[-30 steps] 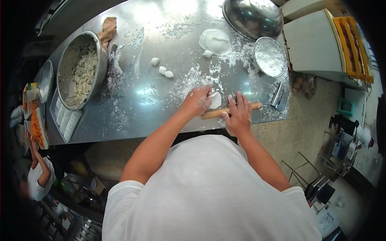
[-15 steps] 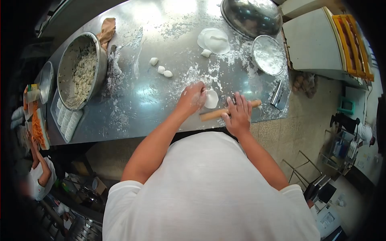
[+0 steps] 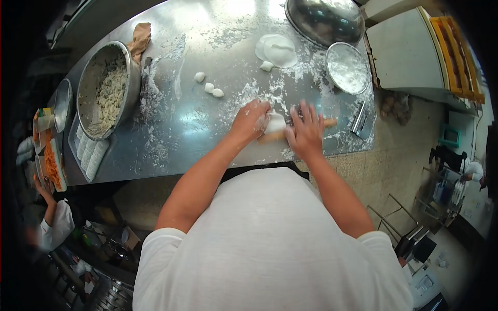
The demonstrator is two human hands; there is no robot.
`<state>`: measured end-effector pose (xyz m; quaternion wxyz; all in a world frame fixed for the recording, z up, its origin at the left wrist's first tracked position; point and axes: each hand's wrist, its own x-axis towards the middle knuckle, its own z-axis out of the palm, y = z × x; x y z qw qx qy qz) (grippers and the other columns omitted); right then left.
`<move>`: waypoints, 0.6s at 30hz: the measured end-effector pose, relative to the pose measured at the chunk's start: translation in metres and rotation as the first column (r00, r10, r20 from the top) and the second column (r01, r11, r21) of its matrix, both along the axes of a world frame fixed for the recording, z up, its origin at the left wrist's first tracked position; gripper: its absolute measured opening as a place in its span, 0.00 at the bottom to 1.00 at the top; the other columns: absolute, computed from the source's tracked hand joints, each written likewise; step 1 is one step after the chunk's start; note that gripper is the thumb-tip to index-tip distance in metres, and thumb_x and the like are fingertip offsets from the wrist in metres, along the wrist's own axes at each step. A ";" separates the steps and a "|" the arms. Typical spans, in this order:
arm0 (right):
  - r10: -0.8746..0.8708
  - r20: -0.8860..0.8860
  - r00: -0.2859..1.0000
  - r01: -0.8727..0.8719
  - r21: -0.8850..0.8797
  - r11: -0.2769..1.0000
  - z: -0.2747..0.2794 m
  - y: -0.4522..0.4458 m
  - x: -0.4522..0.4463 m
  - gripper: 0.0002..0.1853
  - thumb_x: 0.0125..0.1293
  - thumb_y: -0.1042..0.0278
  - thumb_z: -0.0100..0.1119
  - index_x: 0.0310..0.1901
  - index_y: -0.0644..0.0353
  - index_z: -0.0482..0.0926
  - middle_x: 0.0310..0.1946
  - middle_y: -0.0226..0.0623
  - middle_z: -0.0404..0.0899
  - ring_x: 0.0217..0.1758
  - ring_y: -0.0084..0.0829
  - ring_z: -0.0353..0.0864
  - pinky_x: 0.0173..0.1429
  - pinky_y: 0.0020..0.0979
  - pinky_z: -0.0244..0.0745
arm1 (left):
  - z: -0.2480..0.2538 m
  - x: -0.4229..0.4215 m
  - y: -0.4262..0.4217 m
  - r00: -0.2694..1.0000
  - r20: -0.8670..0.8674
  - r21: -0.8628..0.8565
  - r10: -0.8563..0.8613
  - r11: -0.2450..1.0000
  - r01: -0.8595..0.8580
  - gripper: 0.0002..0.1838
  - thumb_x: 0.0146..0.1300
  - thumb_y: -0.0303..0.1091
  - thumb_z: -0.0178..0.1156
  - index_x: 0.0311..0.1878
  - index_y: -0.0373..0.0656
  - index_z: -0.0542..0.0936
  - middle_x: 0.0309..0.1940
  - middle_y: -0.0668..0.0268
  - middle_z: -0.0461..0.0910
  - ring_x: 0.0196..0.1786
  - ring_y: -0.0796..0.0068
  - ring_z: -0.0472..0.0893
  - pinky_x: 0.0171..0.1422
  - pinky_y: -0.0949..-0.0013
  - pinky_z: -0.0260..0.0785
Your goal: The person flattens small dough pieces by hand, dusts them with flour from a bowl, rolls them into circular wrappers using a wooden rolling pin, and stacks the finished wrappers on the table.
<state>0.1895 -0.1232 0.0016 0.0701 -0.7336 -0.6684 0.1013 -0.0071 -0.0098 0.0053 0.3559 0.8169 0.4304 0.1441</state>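
My left hand (image 3: 251, 120) is closed, its fingers pinching the edge of a small flat round of white dough (image 3: 275, 123). Beside it, my right hand (image 3: 306, 129) lies flat with fingers spread on a wooden rolling pin (image 3: 329, 123); its fingertips are smeared by motion. The pin's left part meets the near edge of the dough round. Ahead of my left hand sit several small dough pieces (image 3: 209, 87). Farther off are flat rolled dough rounds (image 3: 280, 51), overlapping, with one dough lump (image 3: 266, 66) next to them.
On the floured metal table (image 3: 171, 150) stand a large bowl of chopped filling (image 3: 110, 98), a tray of white rolls (image 3: 89, 155), a bowl of flour (image 3: 347, 67), an overturned metal bowl (image 3: 327, 20) and a metal scraper (image 3: 359, 120). A co-worker's arm (image 3: 47, 199) is at far left.
My right hand has pushed the rolling pin slightly forward, onto the near part of the dough round. My left hand still holds the dough's edge and has shifted a little.
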 end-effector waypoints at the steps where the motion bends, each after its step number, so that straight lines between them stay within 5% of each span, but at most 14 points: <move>1: 0.015 -0.020 1.000 -0.015 0.014 1.000 -0.003 -0.032 0.003 0.35 0.68 0.42 0.60 0.74 0.48 0.73 0.81 0.46 0.58 0.85 0.52 0.53 0.86 0.56 0.40 | 0.002 -0.002 -0.005 0.998 0.020 -0.047 0.065 0.997 -0.064 0.09 0.65 0.32 0.62 0.45 0.39 0.81 0.38 0.49 0.83 0.46 0.44 0.83 0.54 0.48 0.73; 3: 0.025 -0.047 0.999 -0.024 0.010 1.000 -0.005 -0.052 0.003 0.35 0.68 0.41 0.60 0.73 0.47 0.75 0.81 0.46 0.59 0.84 0.52 0.54 0.85 0.56 0.40 | -0.001 -0.011 -0.012 0.994 0.060 -0.096 0.087 0.992 -0.081 0.08 0.66 0.31 0.62 0.45 0.39 0.81 0.37 0.51 0.83 0.43 0.51 0.84 0.51 0.52 0.75; 5: 0.006 -0.034 0.999 -0.007 -0.002 1.000 0.003 -0.047 -0.001 0.34 0.68 0.44 0.60 0.74 0.46 0.73 0.81 0.45 0.60 0.84 0.52 0.55 0.85 0.56 0.41 | 0.009 -0.018 -0.016 0.983 0.038 -0.526 0.177 0.840 -0.131 0.09 0.68 0.32 0.62 0.47 0.39 0.81 0.35 0.54 0.83 0.40 0.62 0.84 0.47 0.59 0.75; 9: -0.066 0.058 0.996 0.068 -0.030 0.997 0.009 0.060 -0.010 0.39 0.70 0.37 0.57 0.78 0.45 0.68 0.83 0.46 0.56 0.86 0.51 0.50 0.86 0.58 0.39 | 0.018 -0.016 -0.009 0.993 -0.054 -0.523 0.102 0.845 -0.115 0.10 0.69 0.33 0.63 0.49 0.39 0.82 0.33 0.57 0.83 0.38 0.71 0.84 0.45 0.64 0.74; 12: -0.096 0.046 0.994 0.092 0.066 0.994 -0.001 0.098 -0.008 0.39 0.72 0.34 0.53 0.79 0.47 0.66 0.84 0.47 0.53 0.87 0.52 0.48 0.86 0.58 0.37 | 0.003 -0.003 0.008 0.983 0.124 -0.046 0.133 0.991 -0.129 0.12 0.68 0.35 0.64 0.50 0.39 0.84 0.35 0.52 0.85 0.38 0.57 0.84 0.46 0.57 0.75; 15: -0.094 0.044 0.995 0.085 0.173 0.981 0.005 0.085 -0.008 0.39 0.72 0.35 0.53 0.78 0.49 0.67 0.84 0.46 0.53 0.87 0.51 0.48 0.87 0.58 0.35 | -0.011 0.000 0.022 0.992 0.118 0.090 -0.039 0.996 0.028 0.13 0.68 0.37 0.63 0.50 0.39 0.84 0.37 0.50 0.85 0.39 0.50 0.84 0.47 0.53 0.75; 18: -0.006 0.001 1.000 0.006 0.093 0.996 -0.004 0.009 -0.004 0.36 0.70 0.41 0.59 0.76 0.48 0.71 0.82 0.45 0.58 0.85 0.52 0.53 0.85 0.58 0.39 | -0.011 -0.003 0.018 0.994 0.110 0.158 -0.003 0.987 -0.014 0.12 0.69 0.36 0.62 0.48 0.38 0.83 0.34 0.52 0.84 0.36 0.55 0.83 0.44 0.56 0.74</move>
